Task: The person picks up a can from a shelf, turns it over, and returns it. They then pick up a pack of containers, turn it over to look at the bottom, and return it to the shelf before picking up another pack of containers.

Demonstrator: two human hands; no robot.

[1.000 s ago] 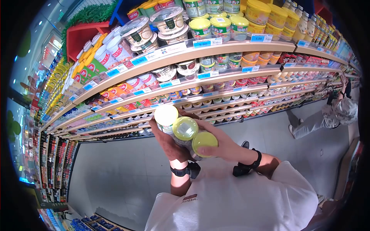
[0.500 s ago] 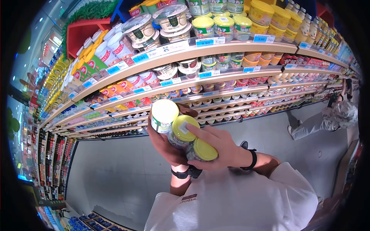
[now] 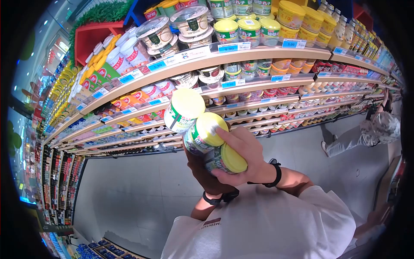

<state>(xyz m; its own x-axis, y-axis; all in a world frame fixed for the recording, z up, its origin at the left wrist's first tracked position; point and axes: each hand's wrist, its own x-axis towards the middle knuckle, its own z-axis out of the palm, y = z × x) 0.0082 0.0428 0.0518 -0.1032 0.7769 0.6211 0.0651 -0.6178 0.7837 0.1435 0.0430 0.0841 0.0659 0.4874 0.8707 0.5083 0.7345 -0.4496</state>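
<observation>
Three cups with yellow lids and green-and-white labels are held together in a slanting row in front of the shelves. The farthest cup [image 3: 180, 116] is at the upper left, the middle cup [image 3: 199, 137] touches it, and the nearest cup [image 3: 221, 160] is at the lower right. From below and behind, my left hand [image 3: 202, 172], in shadow, supports the row; its fingers are mostly hidden by the cups. My right hand [image 3: 248, 154] grips the nearest cup, with its fingers reaching onto the middle cup's lid.
Similar yellow-lidded cups [image 3: 226, 31] stand on the top shelf [image 3: 258, 53], above blue price tags [image 3: 228, 48]. Large clear-lidded bowls [image 3: 189, 21] are left of them. Another person [image 3: 362, 134] is at the right on the grey floor [image 3: 151, 185].
Both hands have raised the cups toward the shelves. The cups are tilted so more of their labels shows, and the left fingers beside the farthest cup are now out of sight.
</observation>
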